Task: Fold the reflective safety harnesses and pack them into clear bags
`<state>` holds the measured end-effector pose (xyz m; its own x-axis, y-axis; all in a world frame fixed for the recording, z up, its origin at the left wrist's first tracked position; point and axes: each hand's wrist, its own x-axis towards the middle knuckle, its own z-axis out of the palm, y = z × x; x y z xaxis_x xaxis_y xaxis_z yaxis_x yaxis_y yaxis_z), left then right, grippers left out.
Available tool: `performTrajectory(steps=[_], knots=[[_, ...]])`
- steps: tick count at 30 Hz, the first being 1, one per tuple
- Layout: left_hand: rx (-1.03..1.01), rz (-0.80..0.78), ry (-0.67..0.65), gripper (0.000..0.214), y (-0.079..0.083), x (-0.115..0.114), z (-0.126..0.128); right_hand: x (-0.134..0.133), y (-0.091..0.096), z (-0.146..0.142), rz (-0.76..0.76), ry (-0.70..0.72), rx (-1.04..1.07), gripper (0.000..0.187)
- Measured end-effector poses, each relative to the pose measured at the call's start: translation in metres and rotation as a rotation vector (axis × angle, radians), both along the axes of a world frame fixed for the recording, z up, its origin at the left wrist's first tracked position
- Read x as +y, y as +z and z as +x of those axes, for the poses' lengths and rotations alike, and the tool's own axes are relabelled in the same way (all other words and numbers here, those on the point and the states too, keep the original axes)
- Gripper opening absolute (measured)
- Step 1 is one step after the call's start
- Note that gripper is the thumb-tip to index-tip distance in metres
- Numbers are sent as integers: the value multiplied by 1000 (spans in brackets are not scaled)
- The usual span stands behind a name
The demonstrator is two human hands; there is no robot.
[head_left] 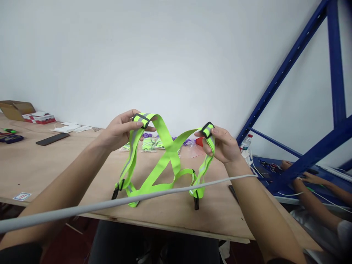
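Observation:
Both hands hold up a neon-green reflective harness (172, 151), made of elastic straps with grey stripes that cross in the middle. My left hand (121, 129) pinches one shoulder strap at its black slide buckle. Opposite it, my right hand (224, 145) grips the other shoulder strap at a second black slide buckle. The lower straps hang down to the wooden table (101, 183), with a black clip (117, 190) on the left side and another black clip (196, 201) on the right.
Behind the harness lie bagged green straps (148, 144) and a red item (199, 141). A dark phone-like slab (52, 139) and a cardboard box (16, 109) are at left. A white cable (154, 194) crosses in front. A blue frame (302, 161) and another person's hands (309, 178) are at right.

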<state>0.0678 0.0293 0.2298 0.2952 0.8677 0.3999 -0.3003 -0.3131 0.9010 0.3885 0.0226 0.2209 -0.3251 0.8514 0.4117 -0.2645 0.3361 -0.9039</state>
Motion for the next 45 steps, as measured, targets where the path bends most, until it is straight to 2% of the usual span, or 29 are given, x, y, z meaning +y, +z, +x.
performTrajectory(steps=[5,11,15,19,23,28,31,34,37,42,45], knots=[[-105,123,99,29,0,4,23,-3,2,-18,114,-122,130,30],[-192,439,351,18,0,6,39,1,-2,-21,545,-424,82,19],[-284,443,368,22,6,7,50,1,2,-24,640,-507,23,23],[-322,411,358,33,13,11,62,8,6,-31,676,-583,43,26],[-285,494,341,43,15,13,73,17,7,-37,683,-687,82,28],[-229,613,407,31,10,8,88,15,5,-46,719,-702,102,24],[-189,595,483,22,5,4,95,11,2,-54,708,-692,102,29],[-156,540,500,34,1,2,98,8,-2,-61,660,-709,84,35],[-180,493,453,42,-3,5,100,10,-5,-62,636,-707,71,38],[-233,371,303,33,-3,11,100,19,-7,-62,538,-613,139,39],[-267,361,231,32,-2,11,100,20,-7,-64,500,-577,164,36]])
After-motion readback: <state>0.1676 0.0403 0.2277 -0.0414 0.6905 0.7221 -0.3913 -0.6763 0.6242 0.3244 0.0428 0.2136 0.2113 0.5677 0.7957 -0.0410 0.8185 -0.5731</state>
